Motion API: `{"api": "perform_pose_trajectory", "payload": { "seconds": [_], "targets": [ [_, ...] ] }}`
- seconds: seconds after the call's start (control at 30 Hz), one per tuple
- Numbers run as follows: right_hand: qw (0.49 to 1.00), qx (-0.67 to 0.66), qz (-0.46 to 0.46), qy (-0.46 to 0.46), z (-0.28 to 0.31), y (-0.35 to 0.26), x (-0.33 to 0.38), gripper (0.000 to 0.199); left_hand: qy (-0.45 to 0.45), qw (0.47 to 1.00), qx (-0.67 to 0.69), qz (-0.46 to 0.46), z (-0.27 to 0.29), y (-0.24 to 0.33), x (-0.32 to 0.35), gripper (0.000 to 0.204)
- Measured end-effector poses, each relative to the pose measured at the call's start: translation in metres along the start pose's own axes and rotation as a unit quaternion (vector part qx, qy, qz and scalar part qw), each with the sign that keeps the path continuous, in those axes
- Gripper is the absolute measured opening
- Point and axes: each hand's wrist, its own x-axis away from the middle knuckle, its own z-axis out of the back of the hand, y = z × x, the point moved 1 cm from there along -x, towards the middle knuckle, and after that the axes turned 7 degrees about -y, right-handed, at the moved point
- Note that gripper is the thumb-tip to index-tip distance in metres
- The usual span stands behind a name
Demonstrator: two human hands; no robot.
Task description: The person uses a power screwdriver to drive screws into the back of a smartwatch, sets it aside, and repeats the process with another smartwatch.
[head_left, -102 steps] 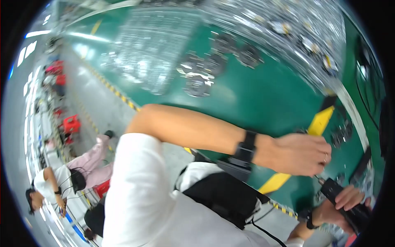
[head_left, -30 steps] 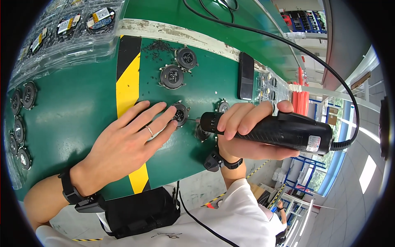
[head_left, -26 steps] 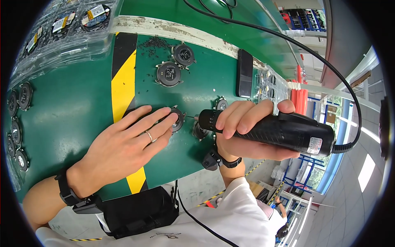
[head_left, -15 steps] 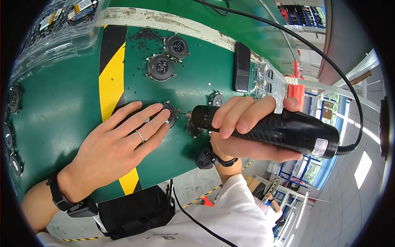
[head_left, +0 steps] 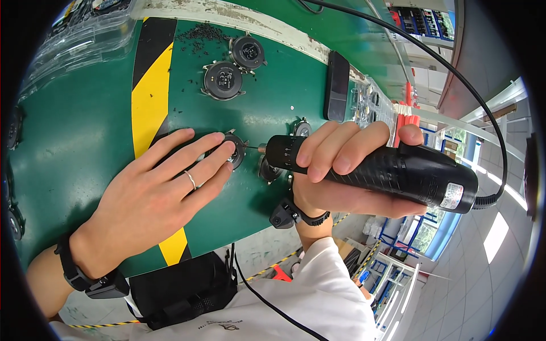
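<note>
A round black watch case (head_left: 238, 153) lies on the green table (head_left: 79, 148), partly covered by my left hand (head_left: 151, 199). The long fingers of that hand reach over it and press it down; the thumb is hidden. My right hand (head_left: 341, 150) is wrapped round a black electric screwdriver (head_left: 392, 176), held nearly level. Its thin bit points left and meets the watch case's right edge; whether it sits in a screw is too small to tell. Just beneath the screwdriver's nose are another watch case (head_left: 269, 170) and, behind it, a smaller-looking one (head_left: 301, 128).
Two watch cases (head_left: 223, 80) lie farther back beside a scatter of tiny black screws (head_left: 205, 33). A dark phone (head_left: 337, 85) and clear trays (head_left: 369, 102) stand at right. Yellow-black tape (head_left: 152, 102) crosses the table. More watch cases (head_left: 14, 221) line the left edge. The screwdriver's cable (head_left: 443, 57) arches overhead.
The view has shifted a little, so the things on the table appear slightly higher. My hands keep their grip, and the screwdriver's bit stays at the watch case's edge.
</note>
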Motion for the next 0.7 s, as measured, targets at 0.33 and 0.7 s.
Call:
{"api": "perform_pose_trajectory", "payload": {
  "seconds": [0.33,0.7],
  "targets": [
    [0.999,0.029,-0.001,-0.038,0.0,0.003,0.003,0.088,0.008,1.0,0.007,0.005,-0.005,0.001,0.002,0.035],
    [0.99,0.048,-0.024,-0.134,0.007,-0.002,-0.001,0.085,0.014,1.0,0.001,0.003,-0.01,0.003,0.002,0.035]
  ]
}}
